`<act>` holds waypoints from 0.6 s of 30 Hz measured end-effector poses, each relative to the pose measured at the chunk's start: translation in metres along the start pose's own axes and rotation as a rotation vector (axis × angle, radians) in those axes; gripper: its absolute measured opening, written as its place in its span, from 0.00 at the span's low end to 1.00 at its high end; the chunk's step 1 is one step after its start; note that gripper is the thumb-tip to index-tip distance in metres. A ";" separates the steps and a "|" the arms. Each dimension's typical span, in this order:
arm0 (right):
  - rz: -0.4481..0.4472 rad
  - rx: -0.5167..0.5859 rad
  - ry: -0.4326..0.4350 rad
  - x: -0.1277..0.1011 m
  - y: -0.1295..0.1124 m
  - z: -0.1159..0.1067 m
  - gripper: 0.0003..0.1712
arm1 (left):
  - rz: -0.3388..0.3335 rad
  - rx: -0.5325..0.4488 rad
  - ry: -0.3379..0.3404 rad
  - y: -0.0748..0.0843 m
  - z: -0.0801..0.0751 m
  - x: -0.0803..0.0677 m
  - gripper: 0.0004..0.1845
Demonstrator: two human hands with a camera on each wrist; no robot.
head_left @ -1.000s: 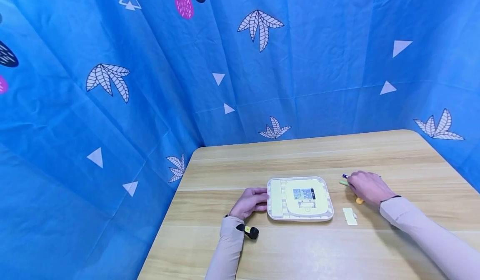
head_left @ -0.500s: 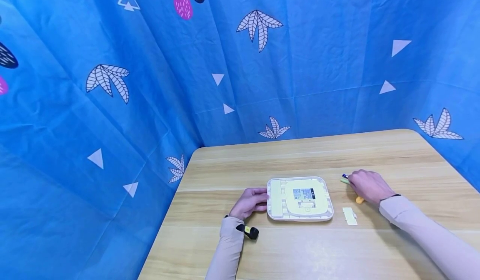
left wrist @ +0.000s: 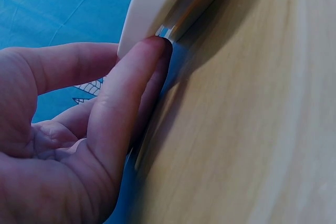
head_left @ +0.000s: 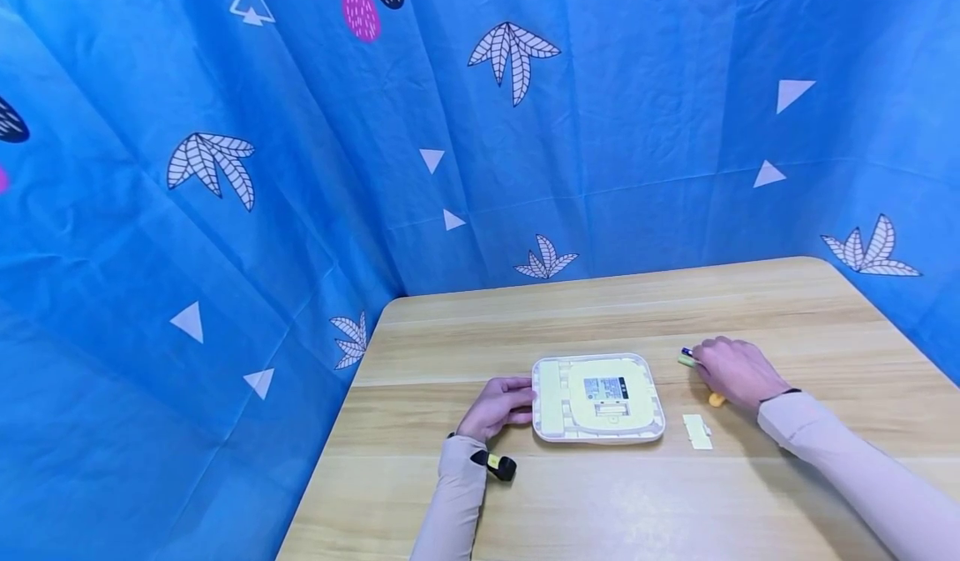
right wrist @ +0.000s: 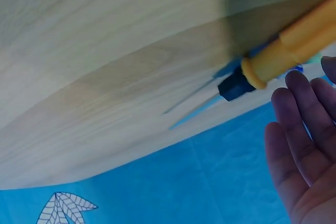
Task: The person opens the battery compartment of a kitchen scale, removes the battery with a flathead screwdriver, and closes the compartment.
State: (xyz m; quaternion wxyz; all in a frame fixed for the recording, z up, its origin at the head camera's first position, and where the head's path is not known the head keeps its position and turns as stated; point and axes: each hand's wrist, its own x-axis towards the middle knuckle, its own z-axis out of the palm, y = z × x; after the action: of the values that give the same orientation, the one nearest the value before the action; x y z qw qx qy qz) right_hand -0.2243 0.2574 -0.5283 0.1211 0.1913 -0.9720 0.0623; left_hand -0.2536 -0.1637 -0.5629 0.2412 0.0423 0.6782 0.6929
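Cream plastic, square with rounded corners: a flat device (head_left: 598,398) lies underside up at the middle of the wooden counter (head_left: 600,511), label showing. Head view: left hand (head_left: 498,405) lies at the device's left edge, fingers loosely bent and touching the rim, probably to keep it from sliding. Right hand (head_left: 731,372) rests palm down well to the device's right, over an orange-handled screwdriver (head_left: 717,399); a green and blue tip (head_left: 686,357) pokes out by the fingers. Whether the hand pinches anything there, cannot tell. A small cream cover piece (head_left: 698,432) lies apart, near the device's right front corner, likely set aside off the underside. Blue patterned cloth (head_left: 225,169) hangs behind.

Left wrist view: one fingertip (left wrist: 149,51) presses against the device's edge (left wrist: 157,3); nothing gripped, the other fingers relaxed.

Right wrist view: fingers (right wrist: 296,124) straight and slack, apart from the screwdriver's orange handle (right wrist: 291,45), whose dark collar (right wrist: 233,84) lies on the counter (right wrist: 105,51). Hand hovers, holding nothing in view.
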 end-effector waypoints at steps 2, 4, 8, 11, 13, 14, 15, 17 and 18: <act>0.010 0.019 0.000 -0.001 -0.002 -0.004 0.09 | 0.002 0.000 0.004 0.000 0.001 -0.001 0.25; 0.023 0.041 -0.004 -0.002 -0.005 -0.008 0.08 | 0.003 -0.002 0.004 0.000 0.001 -0.001 0.25; 0.054 0.107 -0.019 -0.008 -0.012 -0.016 0.09 | -0.001 -0.001 0.004 0.000 0.001 0.000 0.25; 0.076 0.156 -0.036 -0.014 -0.016 -0.021 0.11 | 0.000 0.004 0.002 0.000 0.001 0.000 0.25; 0.084 0.177 -0.048 -0.017 -0.019 -0.023 0.09 | -0.001 0.002 0.003 0.000 0.001 -0.001 0.25; 0.085 0.186 -0.053 -0.019 -0.021 -0.025 0.07 | 0.000 0.001 0.002 0.000 0.001 -0.001 0.25; 0.085 0.193 -0.056 -0.021 -0.023 -0.025 0.05 | 0.001 0.001 0.002 0.000 0.001 -0.001 0.25; 0.081 0.210 -0.061 -0.025 -0.026 -0.028 0.01 | 0.002 -0.001 0.001 0.000 0.001 -0.001 0.25; 0.076 0.217 -0.061 -0.027 -0.028 -0.029 0.04 | 0.002 -0.003 0.000 0.000 0.001 -0.002 0.25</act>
State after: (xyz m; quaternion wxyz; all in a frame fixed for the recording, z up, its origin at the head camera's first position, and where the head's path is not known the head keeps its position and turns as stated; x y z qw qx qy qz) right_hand -0.1835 0.2463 -0.5049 0.0676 0.1681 -0.9694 0.1657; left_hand -0.2519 -0.1635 -0.5621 0.2403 0.0427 0.6773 0.6940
